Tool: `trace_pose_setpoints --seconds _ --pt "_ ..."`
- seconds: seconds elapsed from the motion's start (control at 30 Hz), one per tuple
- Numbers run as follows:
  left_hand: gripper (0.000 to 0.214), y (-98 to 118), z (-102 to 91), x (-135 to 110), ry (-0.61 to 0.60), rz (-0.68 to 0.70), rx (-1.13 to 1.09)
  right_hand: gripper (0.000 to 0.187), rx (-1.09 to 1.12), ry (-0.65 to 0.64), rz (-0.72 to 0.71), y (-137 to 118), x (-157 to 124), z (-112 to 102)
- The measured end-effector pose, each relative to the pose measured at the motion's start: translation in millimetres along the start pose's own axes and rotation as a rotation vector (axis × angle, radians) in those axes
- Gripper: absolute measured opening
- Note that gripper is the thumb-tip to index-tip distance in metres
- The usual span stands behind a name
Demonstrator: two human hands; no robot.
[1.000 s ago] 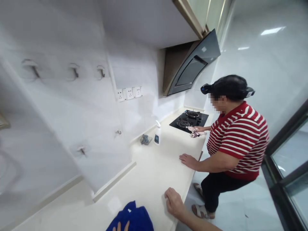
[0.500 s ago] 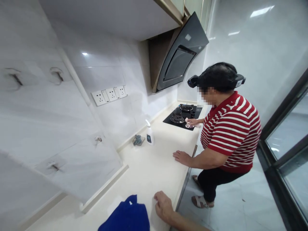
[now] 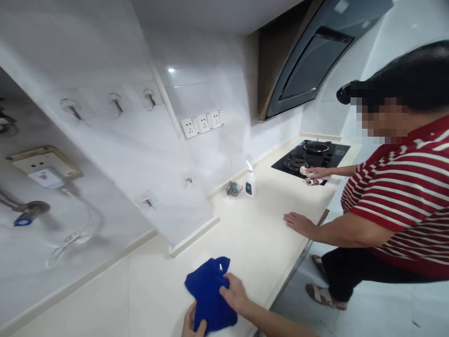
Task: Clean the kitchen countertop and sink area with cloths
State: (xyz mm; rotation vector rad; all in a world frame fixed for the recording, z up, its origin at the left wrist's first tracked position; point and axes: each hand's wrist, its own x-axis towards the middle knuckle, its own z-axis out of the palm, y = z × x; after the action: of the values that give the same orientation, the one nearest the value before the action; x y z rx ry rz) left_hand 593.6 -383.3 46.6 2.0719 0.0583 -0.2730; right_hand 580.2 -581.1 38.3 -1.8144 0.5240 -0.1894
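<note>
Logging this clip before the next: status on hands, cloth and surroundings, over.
Left hand, right hand: both gripping blue cloth. Cloth over pale counter. Co-worker's near hand and spray bottle farther along, apart from cloth.

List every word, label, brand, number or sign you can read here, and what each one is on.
No text is legible.
Dark label on the white spray bottle: too small to read.
White tag on the blue cloth: too small to read.
Pale patch on the range hood: no print can be made out.
</note>
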Motion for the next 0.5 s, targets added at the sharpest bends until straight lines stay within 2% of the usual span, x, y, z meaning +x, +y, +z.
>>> trace_pose_setpoints --seconds 0.07,0.13,0.23,0.37,0.43,0.5 --pt "0.061 20.0 -11.1 4.1 -0.008 -0.054 -0.183 0.030 0.178 0.037 0.014 -10.0 2.5 -5.9" --pt "0.063 50.8 -18.3 8.9 0.017 -0.040 -0.294 0.026 0.367 0.031 0.007 -26.3 7.9 -13.9" --pt "0.063 110.1 -21.4 19.1 0.101 0.032 -0.388 0.033 0.597 0.035 -0.055 -65.2 22.2 -32.7" --pt "0.065 181.2 -17.4 31.7 0.163 0.185 -0.481 0.049 0.751 0.033 -0.230 -128.1 44.1 -72.5" --pt "0.066 200.5 -11.8 32.0 0.144 0.249 -0.480 0.054 0.735 0.044 -0.295 -147.5 50.8 -95.6" --pt "0.064 203.2 -3.1 27.3 0.098 0.321 -0.392 0.056 0.629 0.092 -0.329 -146.7 52.9 -117.0"
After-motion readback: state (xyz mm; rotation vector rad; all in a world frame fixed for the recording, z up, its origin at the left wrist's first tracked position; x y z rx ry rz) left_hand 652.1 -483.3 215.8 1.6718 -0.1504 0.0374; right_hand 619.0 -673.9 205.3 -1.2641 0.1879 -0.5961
